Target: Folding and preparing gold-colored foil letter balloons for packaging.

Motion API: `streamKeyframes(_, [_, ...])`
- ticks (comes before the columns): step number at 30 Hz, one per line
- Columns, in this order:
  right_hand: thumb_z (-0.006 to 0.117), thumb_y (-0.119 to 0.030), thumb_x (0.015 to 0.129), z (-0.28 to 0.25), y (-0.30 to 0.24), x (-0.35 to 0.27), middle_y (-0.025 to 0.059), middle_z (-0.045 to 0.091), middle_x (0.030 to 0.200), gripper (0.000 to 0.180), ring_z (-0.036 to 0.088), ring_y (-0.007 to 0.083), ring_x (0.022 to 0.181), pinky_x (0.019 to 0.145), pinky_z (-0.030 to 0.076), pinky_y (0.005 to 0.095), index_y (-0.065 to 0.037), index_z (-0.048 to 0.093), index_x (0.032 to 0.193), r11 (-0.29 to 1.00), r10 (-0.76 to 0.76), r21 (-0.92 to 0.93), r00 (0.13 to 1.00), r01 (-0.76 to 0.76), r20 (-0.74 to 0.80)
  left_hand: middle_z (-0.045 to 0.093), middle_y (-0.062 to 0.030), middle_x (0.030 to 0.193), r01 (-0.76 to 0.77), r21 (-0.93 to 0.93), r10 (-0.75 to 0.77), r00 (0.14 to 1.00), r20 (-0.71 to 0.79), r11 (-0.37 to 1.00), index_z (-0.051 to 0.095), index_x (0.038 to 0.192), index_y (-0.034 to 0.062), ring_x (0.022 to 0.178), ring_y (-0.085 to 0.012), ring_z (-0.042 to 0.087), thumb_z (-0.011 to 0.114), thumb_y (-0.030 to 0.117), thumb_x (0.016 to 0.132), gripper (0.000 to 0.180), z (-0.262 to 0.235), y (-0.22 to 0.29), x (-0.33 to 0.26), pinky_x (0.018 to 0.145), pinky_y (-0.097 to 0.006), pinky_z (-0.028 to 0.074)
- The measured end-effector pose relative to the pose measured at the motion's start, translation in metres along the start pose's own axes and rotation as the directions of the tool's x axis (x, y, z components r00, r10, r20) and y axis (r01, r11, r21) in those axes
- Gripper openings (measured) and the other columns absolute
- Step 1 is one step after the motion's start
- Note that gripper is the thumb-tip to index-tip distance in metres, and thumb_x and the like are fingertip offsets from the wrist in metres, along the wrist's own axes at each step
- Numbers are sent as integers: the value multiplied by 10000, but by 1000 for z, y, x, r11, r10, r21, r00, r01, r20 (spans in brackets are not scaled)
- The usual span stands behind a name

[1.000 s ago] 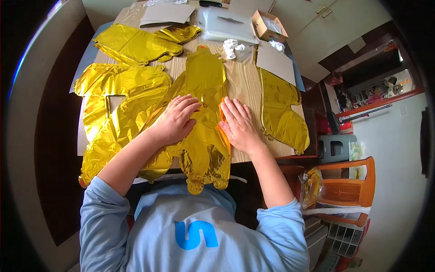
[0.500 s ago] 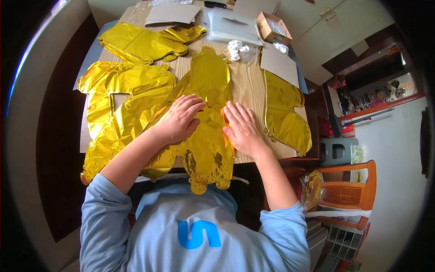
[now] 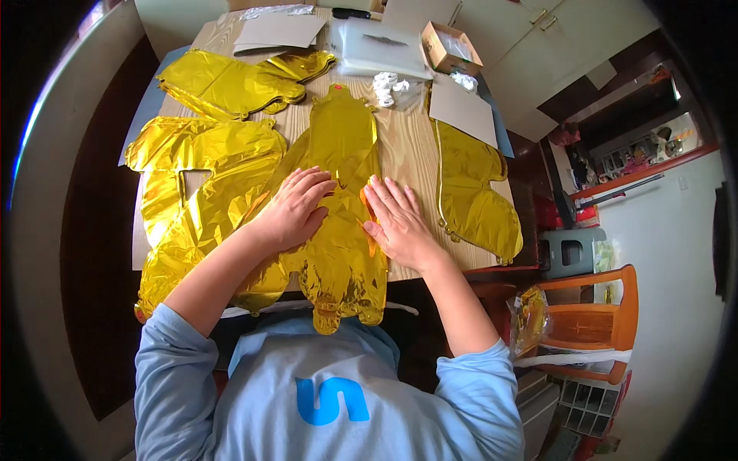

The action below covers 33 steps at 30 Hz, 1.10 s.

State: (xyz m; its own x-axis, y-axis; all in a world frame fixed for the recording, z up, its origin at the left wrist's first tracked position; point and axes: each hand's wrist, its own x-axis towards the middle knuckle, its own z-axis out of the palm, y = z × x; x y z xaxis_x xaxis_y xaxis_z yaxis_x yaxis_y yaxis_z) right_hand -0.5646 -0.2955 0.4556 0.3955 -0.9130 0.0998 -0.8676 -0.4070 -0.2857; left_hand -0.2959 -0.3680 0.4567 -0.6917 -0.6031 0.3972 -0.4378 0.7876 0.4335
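tabletop (image 3: 404,142) bears gold foil (image 3: 338,142) under left hand (image 3: 294,209).

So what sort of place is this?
Probably a room in a home doubling as a workspace: a wooden chair, cupboards with handles, and a table spread with gold foil.

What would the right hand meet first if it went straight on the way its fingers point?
Most likely the upper part of the middle gold foil piece; the right hand points forward and slightly left. It may simply slide over; depth is unclear.
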Motion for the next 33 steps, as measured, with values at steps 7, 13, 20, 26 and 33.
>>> streamKeyframes(7, [505,-417,1046,3,3,-1,194,251,1673,687,190,380,1557,1248,104,588,-20,321,1575,999,9,-31,999,-8,39,586,-198,1385,-149,-67,149,989,-3,987,585,1331,15,1346,-393,508,617,145,958,396,11,27,61,1168,-512,364])
streamKeyframes(13, [453,-481,1052,2,3,-5,217,246,1667,751,136,372,1574,1256,56,596,-11,256,1604,998,-20,-52,998,23,56,611,-167,1354,-152,-60,154,987,33,986,605,1318,18,1288,-353,553,555,130,996,344,49,4,84,1123,-463,415])
streamKeyframes(20, [447,-525,1041,-12,-21,-49,201,208,1685,794,148,370,1571,1262,69,575,-17,236,1614,995,-26,-93,991,39,131,625,-146,1333,-186,-84,185,983,-17,979,626,1281,8,1261,-336,569,601,148,961,351,51,0,79,1117,-442,418])
streamKeyframes(26, [539,-487,1010,-16,-39,-84,167,182,1701,826,142,349,1577,1263,93,567,-32,224,1624,997,-26,-69,990,36,139,620,-156,1353,-162,-42,164,986,34,986,612,1302,22,1286,-343,563,706,302,924,480,48,2,87,1124,-489,405])
streamKeyframes(33, [591,-476,986,-16,-40,-83,160,171,1705,843,143,342,1578,1263,95,564,-35,250,1618,999,-21,-46,990,27,137,662,-131,1327,-95,135,91,995,39,986,629,1292,69,1306,-319,574,739,424,893,545,50,-26,121,1194,-533,334])
